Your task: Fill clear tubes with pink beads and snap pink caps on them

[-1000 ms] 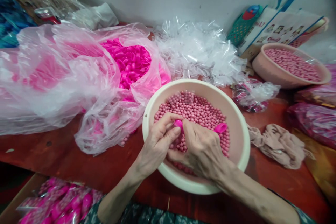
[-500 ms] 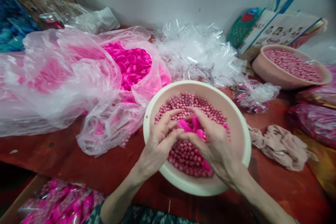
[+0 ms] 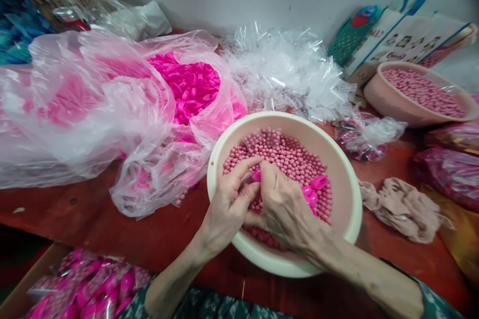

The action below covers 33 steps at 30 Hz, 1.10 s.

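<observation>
Where half a second ago the hands were raised apart over the bowl (image 3: 350, 194) with several pink caps spread between the fingers, they have now been lowered together onto the beads (image 3: 288, 154). The right hand (image 3: 286, 209) is curled downward, with caps (image 3: 312, 192) held loosely beyond its knuckles. The left hand (image 3: 228, 204) is pinched against it, and one cap (image 3: 256, 175) is gripped where the fingertips meet, presumably being filled.
</observation>
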Available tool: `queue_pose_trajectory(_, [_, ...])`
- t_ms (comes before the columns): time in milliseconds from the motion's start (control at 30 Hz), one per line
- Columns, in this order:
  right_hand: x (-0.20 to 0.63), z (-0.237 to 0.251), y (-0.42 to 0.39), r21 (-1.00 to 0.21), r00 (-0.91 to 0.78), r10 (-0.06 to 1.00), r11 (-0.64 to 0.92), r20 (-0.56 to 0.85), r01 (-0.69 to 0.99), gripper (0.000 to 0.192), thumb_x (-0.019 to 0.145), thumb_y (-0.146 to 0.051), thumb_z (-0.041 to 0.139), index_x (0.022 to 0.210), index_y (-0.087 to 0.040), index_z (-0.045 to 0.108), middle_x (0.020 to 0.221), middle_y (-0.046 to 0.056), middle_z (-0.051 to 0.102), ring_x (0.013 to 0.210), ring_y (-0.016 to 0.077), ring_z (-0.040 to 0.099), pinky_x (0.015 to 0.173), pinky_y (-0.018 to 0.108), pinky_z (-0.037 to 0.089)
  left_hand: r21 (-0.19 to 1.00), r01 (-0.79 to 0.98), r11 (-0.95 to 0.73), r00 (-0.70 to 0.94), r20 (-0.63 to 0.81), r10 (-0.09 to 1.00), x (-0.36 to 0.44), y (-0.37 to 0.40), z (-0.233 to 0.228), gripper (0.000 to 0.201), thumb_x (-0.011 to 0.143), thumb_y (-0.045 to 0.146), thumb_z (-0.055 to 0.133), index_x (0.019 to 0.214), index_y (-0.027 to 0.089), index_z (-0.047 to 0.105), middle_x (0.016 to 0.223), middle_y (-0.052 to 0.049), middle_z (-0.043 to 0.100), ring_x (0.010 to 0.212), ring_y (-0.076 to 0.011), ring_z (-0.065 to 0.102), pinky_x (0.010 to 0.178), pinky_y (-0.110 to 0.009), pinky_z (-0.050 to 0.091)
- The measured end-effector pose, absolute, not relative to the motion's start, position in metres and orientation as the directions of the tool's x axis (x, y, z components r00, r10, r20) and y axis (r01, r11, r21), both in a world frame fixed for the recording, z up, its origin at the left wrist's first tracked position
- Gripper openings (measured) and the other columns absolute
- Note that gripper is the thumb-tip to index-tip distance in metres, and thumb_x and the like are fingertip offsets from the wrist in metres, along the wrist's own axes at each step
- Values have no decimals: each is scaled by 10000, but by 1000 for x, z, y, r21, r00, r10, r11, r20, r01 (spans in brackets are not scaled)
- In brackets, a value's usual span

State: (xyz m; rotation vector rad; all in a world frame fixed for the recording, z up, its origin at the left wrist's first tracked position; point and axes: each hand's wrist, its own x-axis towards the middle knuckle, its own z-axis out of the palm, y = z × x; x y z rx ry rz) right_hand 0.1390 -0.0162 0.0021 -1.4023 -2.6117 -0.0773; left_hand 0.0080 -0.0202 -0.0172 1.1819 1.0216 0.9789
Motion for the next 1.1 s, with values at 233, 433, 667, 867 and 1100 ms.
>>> queue_pose_trajectory(233, [140,-6,-13,-310,-478,840,540,256,783,340,847,-325,463,1098,-96,445,991,151,559,962,262,551,784,375,488,967,-203,157,185,-120,975,13,-14,-13,441,877,210,497,1311,210,417,1407,-71,415,1273,-216,406,1030,-322,358])
queue_pose_trajectory(433, [141,-5,-17,-477,-364,903,429,227,767,367,789,-310,546,1095,-132,448,1080,138,545,1002,245,546,833,373,485,922,-346,175,213,-105,971,14,-16,-14,353,879,213,505,1232,226,500,1306,-48,520,1209,-196,471,1028,-314,356])
queue_pose_trajectory(667, [141,10,-20,-159,-462,847,510,263,845,238,815,-349,493,874,-120,512,776,89,558,656,195,556,552,290,460,929,-324,181,227,-109,968,12,-15,-16,286,847,246,566,1129,202,553,1060,-42,631,912,-152,591,825,-241,443])
queue_pose_trajectory(867, [132,2,-21,312,-547,814,477,196,821,93,747,-202,472,674,-148,492,573,20,442,380,123,388,363,262,159,940,-274,204,163,-164,973,13,-16,-14,220,817,242,602,1031,192,606,691,36,604,531,-61,480,581,-171,414])
queue_pose_trajectory(1100, [128,3,-16,85,-453,868,446,203,891,201,782,-324,495,706,-138,485,557,15,473,350,106,379,369,246,132,917,-337,211,137,-174,975,13,-16,-13,197,800,217,618,993,182,605,788,8,647,707,-100,583,686,-186,450])
